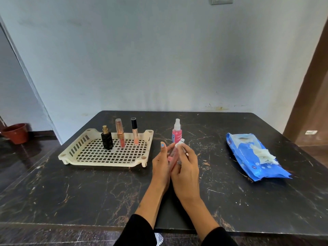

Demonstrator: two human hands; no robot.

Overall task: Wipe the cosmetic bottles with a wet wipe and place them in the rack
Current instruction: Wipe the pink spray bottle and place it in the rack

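The slim clear pink-tinted bottle with a white cap (pixel 174 153) lay cap-away between the left hand (pixel 162 163) and right hand (pixel 187 167), both curled round it (no wipe visible), with the cream perforated plastic rack (pixel 78 158) to their left, nearer the left hand.

Wall: pale blue-grey, stained, at 12 o'clock (pixel 159 59).
Table: black marble-pattern top (pixel 88 192).
Flower pot: terracotta, floor at 9 o'clock (pixel 16 133).
Switch plate: top, 1 o'clock (pixel 221 0).
Door frame: brown, 3 o'clock (pixel 308 96).
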